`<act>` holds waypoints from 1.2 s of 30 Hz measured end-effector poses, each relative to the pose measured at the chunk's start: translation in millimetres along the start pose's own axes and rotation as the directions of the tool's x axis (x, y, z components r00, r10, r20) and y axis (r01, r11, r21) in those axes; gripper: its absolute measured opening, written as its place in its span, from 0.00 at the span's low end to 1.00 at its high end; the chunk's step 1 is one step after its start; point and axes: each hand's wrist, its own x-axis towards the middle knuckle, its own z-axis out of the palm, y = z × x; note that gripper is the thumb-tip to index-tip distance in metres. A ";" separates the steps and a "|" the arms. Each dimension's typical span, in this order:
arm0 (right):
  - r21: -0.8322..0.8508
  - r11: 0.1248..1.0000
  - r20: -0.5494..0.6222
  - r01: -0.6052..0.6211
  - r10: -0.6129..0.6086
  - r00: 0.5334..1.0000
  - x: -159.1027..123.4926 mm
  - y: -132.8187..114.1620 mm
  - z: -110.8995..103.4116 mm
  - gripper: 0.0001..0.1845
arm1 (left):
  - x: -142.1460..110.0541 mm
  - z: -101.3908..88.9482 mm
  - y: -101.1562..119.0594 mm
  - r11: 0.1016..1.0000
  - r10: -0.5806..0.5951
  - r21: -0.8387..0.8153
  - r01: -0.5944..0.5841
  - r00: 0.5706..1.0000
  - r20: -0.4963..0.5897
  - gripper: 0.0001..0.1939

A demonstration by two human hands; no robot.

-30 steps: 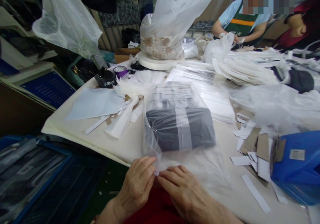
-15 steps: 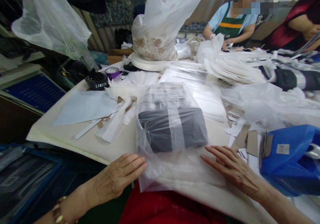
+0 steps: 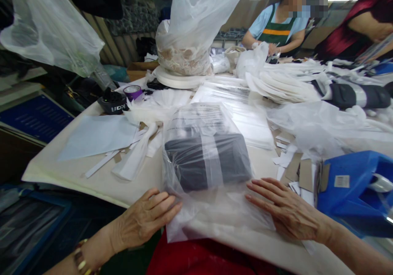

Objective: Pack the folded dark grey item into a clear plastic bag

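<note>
Both your left hand point(image 3: 144, 217) and your right hand point(image 3: 285, 209) are lying palm down, fingers loose, gripping nothing. The left is touching the near left side of the clear bag point(image 3: 221, 209); the right is resting at its right side. Between them, the bag is sitting on the table point(image 3: 52, 172), wrinkling over a dark bundle point(image 3: 188, 164) with a pale band point(image 3: 211, 160) across it.

An aproned co-worker point(image 3: 274, 32), littered worktable point(image 3: 76, 172) and stacked plastic bags point(image 3: 256, 129) show a workshop.

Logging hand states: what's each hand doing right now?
Left hand: open, on left edge of clear bag.
Right hand: open, on its right side.
</note>
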 end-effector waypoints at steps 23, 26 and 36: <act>-0.017 1.000 -0.123 0.024 -0.026 0.992 6.1 -3.4 -0.4 0.24 | 11.6 7.0 17.1 0.990 -0.123 0.054 0.131 0.985 -0.124 0.21; 0.169 0.986 -0.180 -0.001 0.032 0.983 14.3 -1.9 -2.8 0.21 | 14.0 6.4 13.5 0.989 -0.148 -0.029 0.145 0.978 -0.145 0.20; 0.405 0.844 -0.241 -0.351 0.469 0.850 28.2 -26.3 -7.5 0.22 | 16.8 -6.5 4.8 0.826 -0.494 -0.392 0.406 0.856 -0.154 0.11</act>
